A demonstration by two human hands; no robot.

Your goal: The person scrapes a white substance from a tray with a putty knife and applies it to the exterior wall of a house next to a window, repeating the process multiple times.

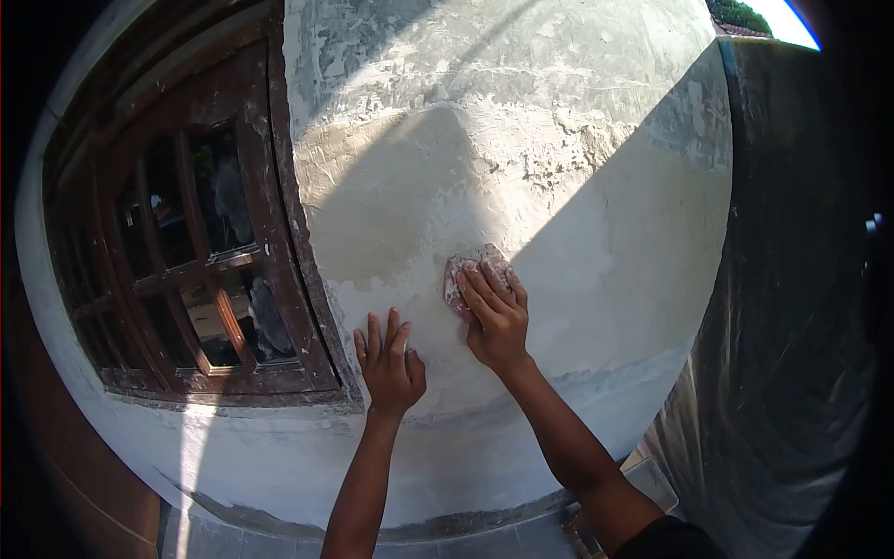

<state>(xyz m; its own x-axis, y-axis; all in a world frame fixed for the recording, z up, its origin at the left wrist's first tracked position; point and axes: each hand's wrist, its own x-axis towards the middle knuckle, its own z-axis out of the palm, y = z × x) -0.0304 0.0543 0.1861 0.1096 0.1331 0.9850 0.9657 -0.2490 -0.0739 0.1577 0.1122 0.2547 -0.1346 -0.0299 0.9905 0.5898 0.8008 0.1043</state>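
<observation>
My right hand [494, 317] presses a pinkish sponge [455, 284], smeared with white plaster, against the wall [596, 289]. Its fingers lie bent over the sponge, which shows around the fingertips. Lower and to the left, my left hand [387, 368] rests on the same wall with its fingers spread and nothing in it. The wall surface is pale and smooth around both hands. Above them runs a band of rough, ridged plaster [549, 149], partly in bright sun.
A dark brown wooden window [200, 252] with glass panes stands close on the left. Dark sheeting [782, 307] hangs along the right side. Grey tiles [270, 545] lie below the wall, and a pale container [652, 483] sits behind my right forearm.
</observation>
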